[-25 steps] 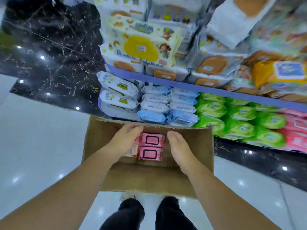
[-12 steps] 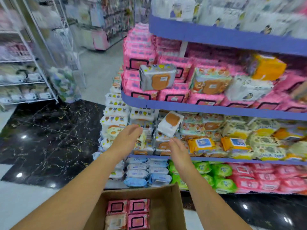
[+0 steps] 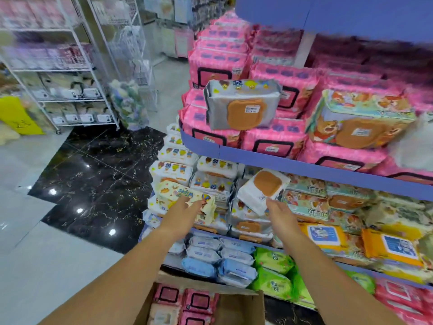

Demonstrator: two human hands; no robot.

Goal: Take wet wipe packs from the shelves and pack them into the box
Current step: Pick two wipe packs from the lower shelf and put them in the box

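Several pink wet wipe packs [image 3: 198, 301] already lie flat in the cardboard box [image 3: 236, 308] at six o'clock in the view, with room left on its right side, so the packing looks partly done (how many more are wanted, I cannot tell). The packs are soft pink pouches with black-framed labels. At twelve o'clock from the box, both hands reach toward the middle shelf [image 3: 328, 177]: the left hand [image 3: 185, 214], fingers spread and empty, at a cream cartoon-print pack [image 3: 178, 195]; the right hand [image 3: 278, 213], fingers loosely open, just under a tilted white pack with a brown lid [image 3: 262, 191].
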